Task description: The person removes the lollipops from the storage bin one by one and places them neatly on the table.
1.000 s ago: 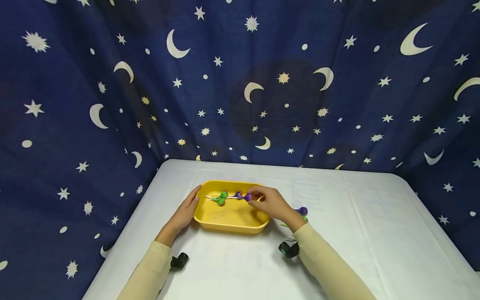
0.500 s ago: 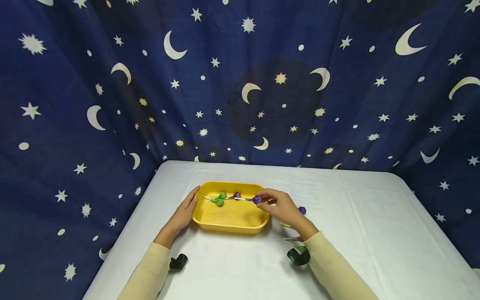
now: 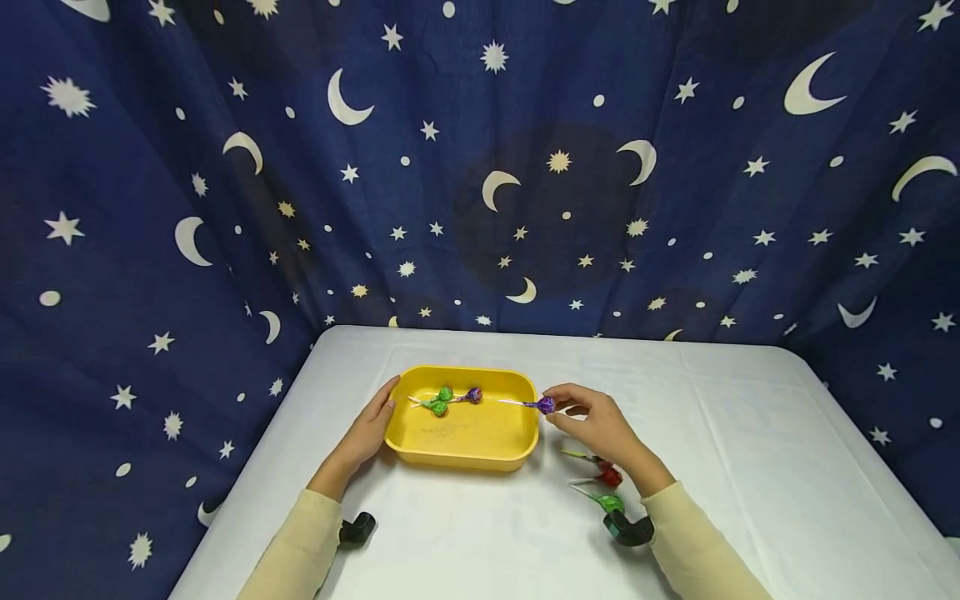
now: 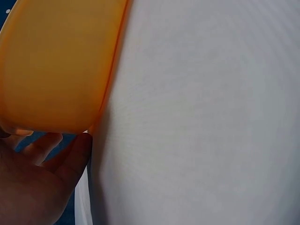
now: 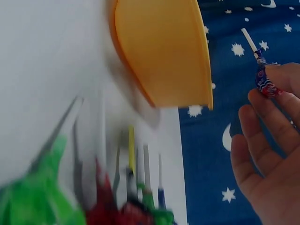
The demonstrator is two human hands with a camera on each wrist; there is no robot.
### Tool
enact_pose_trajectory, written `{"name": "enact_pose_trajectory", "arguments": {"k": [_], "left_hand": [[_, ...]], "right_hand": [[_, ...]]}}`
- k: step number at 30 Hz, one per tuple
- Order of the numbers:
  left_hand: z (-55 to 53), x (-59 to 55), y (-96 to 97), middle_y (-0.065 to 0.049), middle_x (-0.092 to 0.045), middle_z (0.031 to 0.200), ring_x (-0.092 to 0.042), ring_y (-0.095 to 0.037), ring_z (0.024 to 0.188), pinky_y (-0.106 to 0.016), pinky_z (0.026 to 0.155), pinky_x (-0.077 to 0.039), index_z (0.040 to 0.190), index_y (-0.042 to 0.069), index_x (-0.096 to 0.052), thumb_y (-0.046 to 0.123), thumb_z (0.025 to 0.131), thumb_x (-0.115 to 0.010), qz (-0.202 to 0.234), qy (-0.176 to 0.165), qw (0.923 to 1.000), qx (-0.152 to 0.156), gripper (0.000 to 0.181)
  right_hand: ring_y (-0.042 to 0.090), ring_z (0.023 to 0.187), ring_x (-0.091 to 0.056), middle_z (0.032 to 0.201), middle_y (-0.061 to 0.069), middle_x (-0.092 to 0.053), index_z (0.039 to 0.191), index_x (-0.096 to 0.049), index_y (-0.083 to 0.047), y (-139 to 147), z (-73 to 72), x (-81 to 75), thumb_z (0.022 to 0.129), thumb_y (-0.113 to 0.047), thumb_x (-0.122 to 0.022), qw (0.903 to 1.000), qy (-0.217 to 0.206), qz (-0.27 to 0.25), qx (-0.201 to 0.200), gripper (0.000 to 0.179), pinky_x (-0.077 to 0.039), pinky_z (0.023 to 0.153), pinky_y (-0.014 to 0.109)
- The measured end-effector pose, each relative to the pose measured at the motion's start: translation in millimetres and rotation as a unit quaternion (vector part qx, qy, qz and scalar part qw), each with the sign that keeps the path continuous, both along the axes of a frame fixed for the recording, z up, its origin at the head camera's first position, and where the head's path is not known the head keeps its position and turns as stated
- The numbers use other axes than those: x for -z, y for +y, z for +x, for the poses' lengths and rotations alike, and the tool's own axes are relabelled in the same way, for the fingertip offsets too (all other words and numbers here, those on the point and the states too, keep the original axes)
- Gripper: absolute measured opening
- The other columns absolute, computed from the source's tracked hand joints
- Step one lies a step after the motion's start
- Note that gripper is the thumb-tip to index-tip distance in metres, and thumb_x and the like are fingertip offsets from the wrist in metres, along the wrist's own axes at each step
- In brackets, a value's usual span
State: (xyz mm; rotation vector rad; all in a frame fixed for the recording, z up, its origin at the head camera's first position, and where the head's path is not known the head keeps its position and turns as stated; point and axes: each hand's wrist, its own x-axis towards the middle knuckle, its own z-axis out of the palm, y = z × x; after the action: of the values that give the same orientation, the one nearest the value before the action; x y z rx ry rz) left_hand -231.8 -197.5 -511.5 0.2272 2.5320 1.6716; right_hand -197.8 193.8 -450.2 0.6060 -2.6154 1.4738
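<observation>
A purple-wrapped lollipop [image 3: 546,405] is pinched by its wrapped head between the thumb and fingertips of my right hand [image 3: 596,421]. It is held at the right rim of the yellow tray [image 3: 465,440], with its white stick pointing left over the tray. The right wrist view shows the same lollipop [image 5: 265,82] raised above the table. At the tray's left end, my left hand [image 3: 367,429] rests its fingers on the rim and outer wall [image 4: 61,70]. Inside the tray lie two green lollipops [image 3: 439,408] and a purple one [image 3: 473,396].
Right of the tray, red lollipops [image 3: 610,476] and a green lollipop [image 3: 611,504] lie on the white tabletop [image 3: 750,467], partly under my right forearm. Dark devices [image 3: 628,530] sit at both wrists. A blue star-and-moon curtain [image 3: 570,183] hangs behind the table.
My right hand has moved right with the purple lollipop, from over the tray to its right rim. More lollipops on the table have come into sight. My left hand stays at the tray.
</observation>
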Motion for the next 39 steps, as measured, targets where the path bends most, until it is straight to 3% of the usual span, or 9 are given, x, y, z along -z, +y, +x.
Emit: {"name": "enact_pose_trajectory", "arguments": {"k": [2,7,19,33,39], "left_hand": [[0.5,1.3,0.5,-0.014,-0.022,0.167,-0.014,-0.033,0.153,-0.053,0.123,-0.009,0.162,0.014,-0.026,0.015,0.112,-0.034,0.003,0.000,1.0000,0.001,0.051],[0.3,0.5,1.5,-0.014,-0.022,0.167,-0.014,-0.033,0.153,-0.053,0.123,-0.009,0.162,0.014,-0.026,0.014,0.111,-0.034,0.008,-0.003,1.0000,-0.001,0.051],[-0.8,2.3,0.2,-0.014,-0.022,0.167,-0.014,-0.033,0.153,-0.053,0.123,-0.009,0.162,0.015,-0.025,0.015,0.112,-0.034,0.005,0.000,1.0000,0.004,0.051],[1.8,3.6,-1.9,-0.015,-0.021,0.167,-0.014,-0.034,0.153,-0.052,0.124,-0.009,0.162,0.011,-0.023,0.013,0.112,-0.033,0.006,0.000,0.9999,0.010,0.051],[0.0,3.4,-2.6,-0.014,-0.021,0.167,-0.013,-0.033,0.154,-0.053,0.124,-0.008,0.162,0.012,-0.023,0.014,0.112,-0.033,0.005,0.005,0.9999,0.013,0.052]], "right_hand": [[0.025,0.100,-0.068,0.109,0.006,-0.073,0.121,-0.070,-0.005,13,-3.4,10.2,0.093,-0.011,-0.076,1.0000,0.004,0.004,0.006,0.030,-0.058,0.087,0.041],[0.022,0.097,-0.068,0.107,0.004,-0.073,0.120,-0.070,-0.008,37,-1.3,12.4,0.093,-0.015,-0.075,0.9995,0.014,0.015,0.024,0.029,-0.059,0.084,0.036],[0.018,0.094,-0.068,0.106,0.008,-0.073,0.122,-0.069,-0.001,89,8.2,29.6,0.091,-0.008,-0.075,0.9938,0.036,0.055,0.090,0.032,-0.058,0.081,0.029],[0.030,0.097,-0.069,0.106,0.012,-0.073,0.121,-0.068,0.000,124,9.8,50.1,0.091,-0.008,-0.076,0.9890,0.002,0.099,0.110,0.032,-0.059,0.082,0.031],[0.033,0.097,-0.070,0.105,0.014,-0.074,0.120,-0.068,0.000,136,11.4,53.9,0.091,-0.005,-0.076,0.9864,-0.005,0.113,0.119,0.030,-0.058,0.087,0.047]]}}
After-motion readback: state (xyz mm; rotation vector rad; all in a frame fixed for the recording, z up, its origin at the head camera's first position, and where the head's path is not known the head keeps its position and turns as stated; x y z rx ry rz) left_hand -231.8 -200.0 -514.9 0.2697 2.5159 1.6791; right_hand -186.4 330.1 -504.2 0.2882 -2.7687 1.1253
